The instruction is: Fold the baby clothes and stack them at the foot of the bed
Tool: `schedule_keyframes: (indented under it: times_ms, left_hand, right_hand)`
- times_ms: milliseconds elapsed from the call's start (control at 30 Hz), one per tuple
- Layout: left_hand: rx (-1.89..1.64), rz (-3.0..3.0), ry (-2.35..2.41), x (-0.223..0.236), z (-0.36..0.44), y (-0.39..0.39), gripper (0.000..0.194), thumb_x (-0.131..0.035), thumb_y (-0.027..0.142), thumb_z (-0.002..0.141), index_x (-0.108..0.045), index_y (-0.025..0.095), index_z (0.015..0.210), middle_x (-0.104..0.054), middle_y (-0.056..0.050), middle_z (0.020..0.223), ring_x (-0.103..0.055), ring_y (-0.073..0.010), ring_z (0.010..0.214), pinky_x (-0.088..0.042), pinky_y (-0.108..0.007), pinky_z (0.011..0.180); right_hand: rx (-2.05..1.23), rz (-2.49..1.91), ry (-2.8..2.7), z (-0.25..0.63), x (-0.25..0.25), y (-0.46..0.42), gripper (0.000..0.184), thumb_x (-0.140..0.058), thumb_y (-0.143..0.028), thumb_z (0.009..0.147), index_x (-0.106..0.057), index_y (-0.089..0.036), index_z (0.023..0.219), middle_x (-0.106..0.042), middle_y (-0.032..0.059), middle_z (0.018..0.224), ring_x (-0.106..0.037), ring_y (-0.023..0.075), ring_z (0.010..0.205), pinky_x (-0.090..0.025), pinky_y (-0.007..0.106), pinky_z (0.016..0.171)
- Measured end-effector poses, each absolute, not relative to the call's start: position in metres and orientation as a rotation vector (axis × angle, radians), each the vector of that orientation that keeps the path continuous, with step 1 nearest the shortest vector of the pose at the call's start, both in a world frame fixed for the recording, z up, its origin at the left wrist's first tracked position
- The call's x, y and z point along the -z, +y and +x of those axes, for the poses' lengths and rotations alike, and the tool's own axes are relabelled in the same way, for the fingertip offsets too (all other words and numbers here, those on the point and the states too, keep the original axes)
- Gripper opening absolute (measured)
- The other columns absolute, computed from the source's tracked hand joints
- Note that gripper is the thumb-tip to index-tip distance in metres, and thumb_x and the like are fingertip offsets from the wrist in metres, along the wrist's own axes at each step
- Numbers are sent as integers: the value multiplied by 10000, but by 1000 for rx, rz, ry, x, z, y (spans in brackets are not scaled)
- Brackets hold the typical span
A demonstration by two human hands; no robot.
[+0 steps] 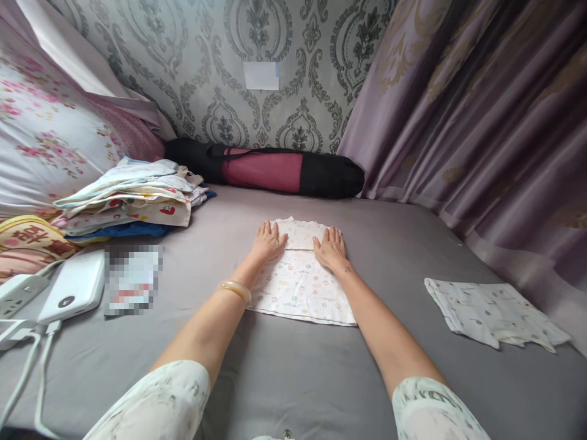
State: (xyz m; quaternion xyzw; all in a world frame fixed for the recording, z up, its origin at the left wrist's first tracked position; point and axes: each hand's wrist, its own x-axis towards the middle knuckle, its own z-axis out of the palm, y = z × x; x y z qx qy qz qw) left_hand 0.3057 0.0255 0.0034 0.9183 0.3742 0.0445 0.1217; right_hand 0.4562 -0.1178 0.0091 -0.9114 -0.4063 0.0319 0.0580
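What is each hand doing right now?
Left hand: open, palm down on the white printed garment's folded end, left side.
Right hand: open, palm down, same end, right side.

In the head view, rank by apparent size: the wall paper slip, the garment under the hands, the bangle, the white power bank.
Largest to smallest:
1. garment, partly covered by the hands
2. white power bank
3. paper slip
4. bangle

Clothes (132, 201) lie left of the garment (300, 287), another garment (498, 311) right, a bag (261, 170) behind (apparently against the wall (211, 67)).
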Motion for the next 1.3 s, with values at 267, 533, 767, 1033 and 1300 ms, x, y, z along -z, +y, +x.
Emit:
schedule_keyframes:
  times_ms: [267, 533, 767, 1033, 1300]
  left_hand:
    - [-220, 2779, 1060, -19, 310, 25, 717, -208, 541, 981, -252, 70, 1521, -146, -205, 1608, -91, -308, 1498, -114, -480, 1195]
    - [-104, 2854, 868, -18, 315, 30, 640, -226, 507, 993, -324, 128, 1499, -273, -168, 1580, -196, -306, 1476, -150, -481, 1185]
    - [-201, 2906, 900, -21, 326, 25, 594, -243, 490, 999, -320, 177, 1498, -284, -139, 1582, -191, -286, 1478, -126, -480, 1187]
    - [-218, 2894, 871, -18, 331, 18, 602, -223, 470, 1004, -326, 132, 1491, -272, -174, 1579, -187, -305, 1477, -134, -482, 1184]
    - [-211, 2893, 810, -10, 333, 14, 577, -205, 427, 1009, -323, 134, 1492, -268, -156, 1586, -185, -288, 1481, -128, -480, 1192]
  right_hand:
    - [-43, -2678, -1308, 458, -24, -116, 623, -179, -446, 1012, -259, -129, 1541, -139, 160, 1619, -78, 292, 1491, -56, 495, 1181]
    - [-193, -2687, -1360, 462, -24, -111, 600, -184, -453, 1015, -232, -195, 1554, -168, 128, 1620, -99, 306, 1486, -68, 504, 1179]
    - [-163, -2639, -1407, 455, -27, -103, 594, -180, -448, 1014, -227, -205, 1554, -119, 121, 1631, -67, 314, 1490, -63, 530, 1172]
    - [-174, -2620, -1429, 449, -23, -97, 593, -175, -443, 1012, -221, -205, 1554, -101, 110, 1634, -67, 296, 1491, -59, 545, 1167]
    - [-143, -2578, -1488, 439, -22, -93, 579, -176, -404, 1013, -257, -183, 1542, -134, 111, 1629, -79, 265, 1493, -45, 522, 1177]
